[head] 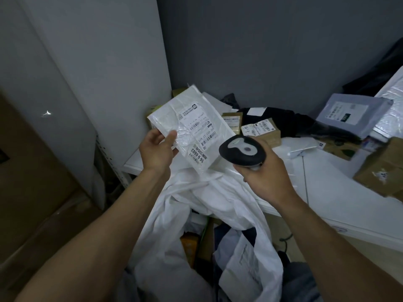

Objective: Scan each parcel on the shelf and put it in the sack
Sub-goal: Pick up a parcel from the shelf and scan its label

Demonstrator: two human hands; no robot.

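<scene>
My left hand (157,149) pinches a flat white plastic parcel (192,123) by its lower left edge and holds it up, label facing me, above the shelf's left end. My right hand (265,171) grips a black and grey barcode scanner (242,150), its head just right of the parcel's lower corner. Below both hands the white sack (174,225) hangs open with several parcels inside. More parcels lie on the white shelf (327,171): small brown boxes (261,129), a black bag (283,118) and a grey mailer (353,114).
A grey wall closes off the back and a pale panel stands at the left. A brown carton (381,168) sits at the shelf's right end beside a white plastic bag (392,101). Large cardboard (32,171) fills the lower left.
</scene>
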